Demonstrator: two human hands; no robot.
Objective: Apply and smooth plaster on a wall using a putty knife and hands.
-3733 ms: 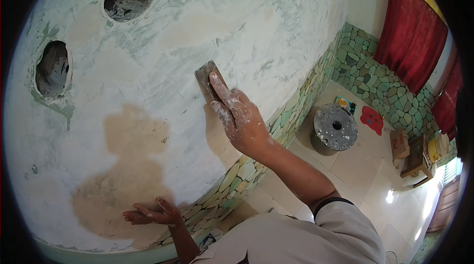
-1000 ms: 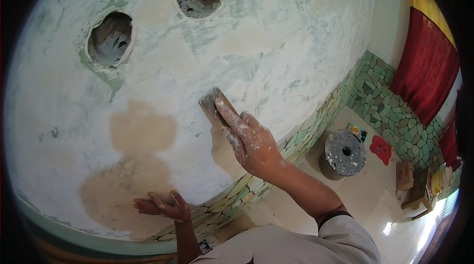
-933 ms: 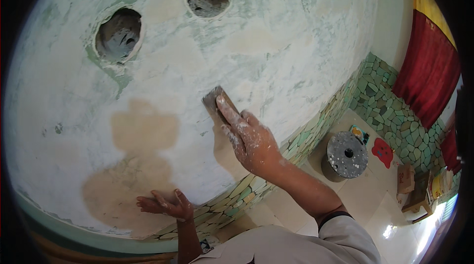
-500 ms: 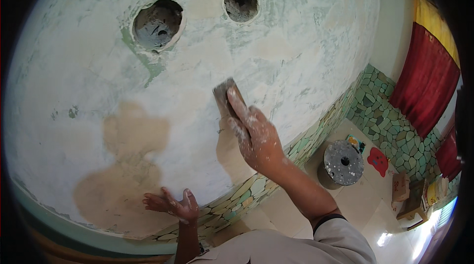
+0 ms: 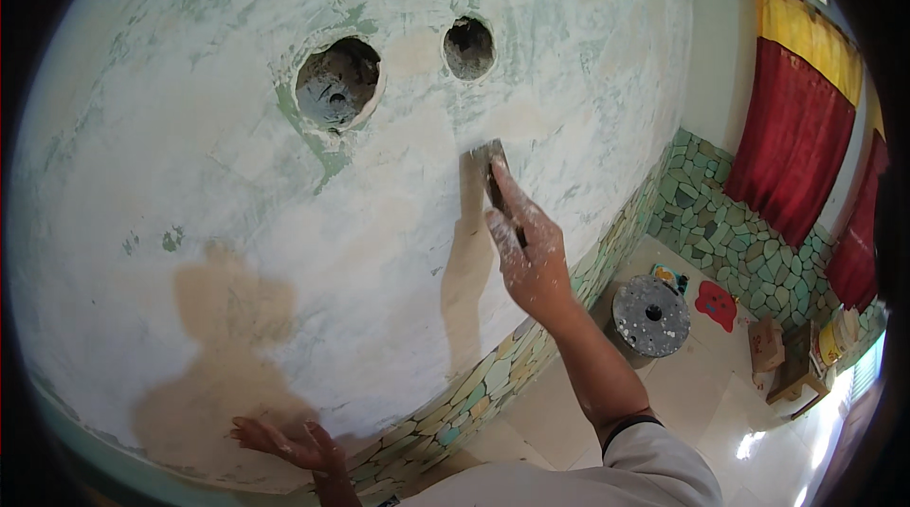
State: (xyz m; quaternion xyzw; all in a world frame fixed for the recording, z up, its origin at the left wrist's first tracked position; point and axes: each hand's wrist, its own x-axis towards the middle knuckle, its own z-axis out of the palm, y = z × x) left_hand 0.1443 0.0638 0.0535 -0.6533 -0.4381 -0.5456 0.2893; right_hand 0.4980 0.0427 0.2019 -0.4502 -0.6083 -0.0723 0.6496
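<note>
My right hand (image 5: 533,256) grips a putty knife (image 5: 493,173), its index finger laid along the tool. The blade lies against the white-smeared wall (image 5: 379,213), below and between two round holes. White paste spots that hand's fingers and back. Low on the left, my left hand (image 5: 289,445) holds nothing. Its fingers are stretched out, close to the wall; whether they touch it I cannot tell. The larger hole (image 5: 338,82) has a ragged rim with green paint around it, and the smaller hole (image 5: 469,48) is to its right.
Green stone cladding (image 5: 474,384) runs along the wall's lower edge. On the tiled floor stands a round, paste-spattered grey bucket-like object (image 5: 651,316). Beyond it are a red mat (image 5: 716,305), cardboard boxes (image 5: 766,344) and a small wooden stand (image 5: 798,379). Red and yellow curtains (image 5: 791,128) hang at right.
The putty knife and my right hand have moved right, and the blade is turned more upright. My left hand has shifted down and left. The view has tilted, placing the holes lower.
</note>
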